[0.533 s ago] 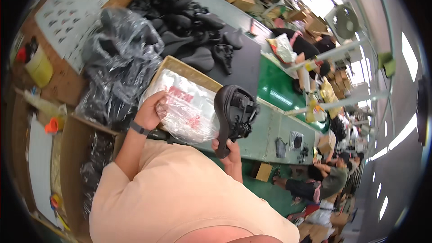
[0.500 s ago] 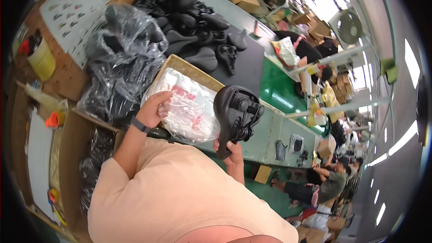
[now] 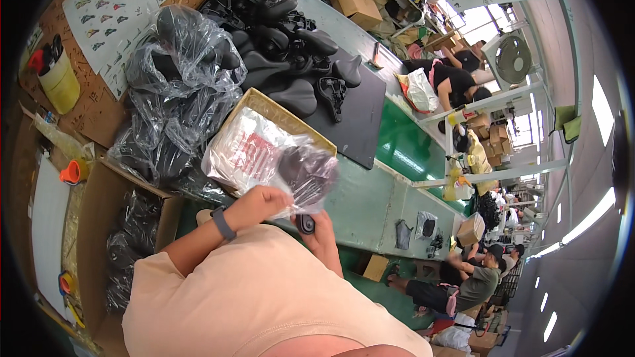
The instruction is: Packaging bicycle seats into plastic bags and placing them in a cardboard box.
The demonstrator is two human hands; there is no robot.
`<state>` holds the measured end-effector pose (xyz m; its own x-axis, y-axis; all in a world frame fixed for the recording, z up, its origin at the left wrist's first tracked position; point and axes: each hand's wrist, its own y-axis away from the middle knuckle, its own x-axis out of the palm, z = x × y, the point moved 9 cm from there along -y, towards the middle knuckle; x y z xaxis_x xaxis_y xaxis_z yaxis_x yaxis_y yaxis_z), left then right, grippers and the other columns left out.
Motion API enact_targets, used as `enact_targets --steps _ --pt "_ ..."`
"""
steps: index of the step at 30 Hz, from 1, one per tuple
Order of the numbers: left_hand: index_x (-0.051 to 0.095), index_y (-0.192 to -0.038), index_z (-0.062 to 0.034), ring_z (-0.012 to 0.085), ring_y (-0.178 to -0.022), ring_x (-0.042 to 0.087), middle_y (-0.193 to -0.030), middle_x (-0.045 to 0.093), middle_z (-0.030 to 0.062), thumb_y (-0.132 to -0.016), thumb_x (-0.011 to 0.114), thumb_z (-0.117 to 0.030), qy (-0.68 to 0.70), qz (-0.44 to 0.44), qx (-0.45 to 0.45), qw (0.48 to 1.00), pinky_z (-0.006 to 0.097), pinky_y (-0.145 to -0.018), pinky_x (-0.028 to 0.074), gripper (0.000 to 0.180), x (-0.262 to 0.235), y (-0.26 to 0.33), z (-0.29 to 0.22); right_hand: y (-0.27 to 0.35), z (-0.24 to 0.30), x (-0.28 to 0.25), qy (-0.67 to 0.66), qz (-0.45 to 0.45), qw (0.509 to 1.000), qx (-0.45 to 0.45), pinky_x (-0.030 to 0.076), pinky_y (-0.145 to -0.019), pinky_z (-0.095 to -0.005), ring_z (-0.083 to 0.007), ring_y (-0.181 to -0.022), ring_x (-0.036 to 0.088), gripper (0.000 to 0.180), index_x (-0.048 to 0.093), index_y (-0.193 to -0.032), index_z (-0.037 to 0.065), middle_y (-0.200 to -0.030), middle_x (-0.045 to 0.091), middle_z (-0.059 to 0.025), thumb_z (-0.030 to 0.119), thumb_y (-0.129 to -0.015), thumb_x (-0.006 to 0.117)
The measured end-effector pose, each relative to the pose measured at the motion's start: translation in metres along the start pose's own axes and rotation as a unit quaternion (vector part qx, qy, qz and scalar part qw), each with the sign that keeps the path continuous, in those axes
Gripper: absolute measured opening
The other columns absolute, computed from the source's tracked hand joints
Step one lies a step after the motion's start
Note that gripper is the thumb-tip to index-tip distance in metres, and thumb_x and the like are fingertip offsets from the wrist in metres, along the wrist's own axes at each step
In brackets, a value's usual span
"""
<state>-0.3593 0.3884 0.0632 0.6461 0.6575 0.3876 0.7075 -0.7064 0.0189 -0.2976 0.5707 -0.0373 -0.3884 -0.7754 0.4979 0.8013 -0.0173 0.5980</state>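
Note:
My right hand (image 3: 323,237) grips a black bicycle saddle (image 3: 305,223) by its narrow nose, in front of my body. The saddle's wide end lies inside a clear plastic bag (image 3: 309,175), blurred by motion, and the nose sticks out of the bag's mouth. My left hand (image 3: 259,205), with a dark band on its wrist, pinches the edge of the bag beside the nose. Just beyond my hands, a shallow cardboard box (image 3: 294,116) holds a stack of clear bags with red print (image 3: 239,145).
Black saddles (image 3: 291,96) are heaped on the bench beyond the box. Plastic-wrapped saddles (image 3: 178,92) pile up on the left. An open carton (image 3: 96,225) with wrapped black items stands at my left side. A hammer (image 3: 376,58) lies farther back. Co-workers (image 3: 456,79) work at the right.
The saddle's wide end has gone from bare to inside the bag. My left hand has moved right and nearer, toward my right hand, which has come down and left.

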Motion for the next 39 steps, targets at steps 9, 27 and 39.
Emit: enact_targets --steps 9,27,39 --pt "0.06 -0.145 -0.0056 0.0155 -0.117 0.066 -0.131 0.07 0.0033 -0.091 0.085 -0.021 0.161 -0.14 0.017 0.977 0.035 -0.104 0.054 0.062 -0.065 -0.111 -0.05 0.072 0.118 0.128 0.298 0.181 0.889 -0.298 0.05 -0.115 -0.0492 -0.0323 -0.146 0.052 0.08 0.033 -0.168 0.006 -0.166 0.044 -0.018 -0.006 -0.097 0.068" --pt "0.078 -0.113 -0.0103 0.0387 -0.095 0.075 -0.096 0.077 0.0187 -0.096 0.07 -0.028 -0.535 -0.09 -0.099 0.834 0.05 -0.077 0.059 0.026 -0.16 -0.162 0.137 -0.03 0.131 -0.148 0.607 -0.149 0.777 -0.075 0.061 -0.092 -0.0404 -0.0297 -0.104 0.076 0.068 0.052 -0.156 0.005 -0.13 0.073 -0.0214 0.013 -0.094 0.079" --pt "0.082 -0.118 -0.0175 0.0365 -0.111 0.075 -0.119 0.079 0.0159 -0.095 0.065 -0.049 -0.493 0.259 -0.387 0.735 0.048 -0.099 0.057 0.042 -0.172 -0.081 0.271 -0.389 0.312 -0.167 0.671 -0.146 0.709 -0.159 0.052 -0.111 -0.0482 -0.0404 -0.132 0.063 0.092 0.04 -0.162 0.004 -0.143 0.065 -0.0247 0.029 -0.086 0.084"
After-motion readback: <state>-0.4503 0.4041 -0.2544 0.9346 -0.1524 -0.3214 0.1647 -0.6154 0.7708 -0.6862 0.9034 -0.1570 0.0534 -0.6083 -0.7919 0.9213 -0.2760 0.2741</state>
